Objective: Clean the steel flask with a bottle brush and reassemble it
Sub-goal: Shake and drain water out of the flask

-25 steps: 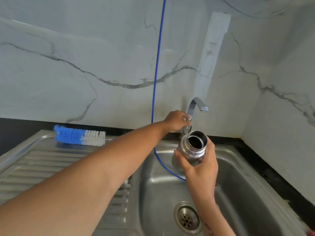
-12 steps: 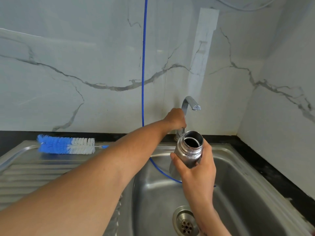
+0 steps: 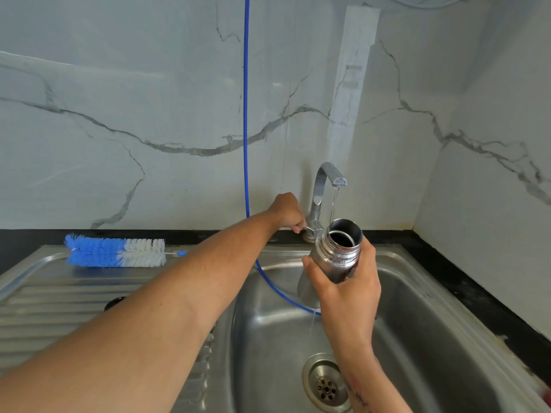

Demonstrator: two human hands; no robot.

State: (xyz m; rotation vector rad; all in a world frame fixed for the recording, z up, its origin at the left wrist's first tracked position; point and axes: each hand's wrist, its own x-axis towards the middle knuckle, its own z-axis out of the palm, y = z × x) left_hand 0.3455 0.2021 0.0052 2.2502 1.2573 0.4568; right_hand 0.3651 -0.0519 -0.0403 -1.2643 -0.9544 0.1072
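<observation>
Right hand (image 3: 347, 289) wraps the steel flask (image 3: 331, 260) at its upper body just below the threaded neck, mouth up under the tap (image 3: 323, 189) over the sink (image 3: 417, 293); left hand (image 3: 286, 213) pinches the tap lever. Rigid, smooth steel, likely slick when wet and heavier as it fills, so keep a full wrap on the body. Bottle brush (image 3: 114, 253) lies well left of the tap on the drainboard.

A: Support?
B: Black surface (image 3: 453, 272) along the marble wall, a steel sink (image 3: 411, 281) set into it, with a ribbed drainboard (image 3: 53, 299) on its left.

A: Resting on it?
B: A bottle brush (image 3: 114, 252), blue and white bristles, lay flat across the drainboard's back edge. Tap (image 3: 320, 198) stood at the sink's rear rim.
</observation>
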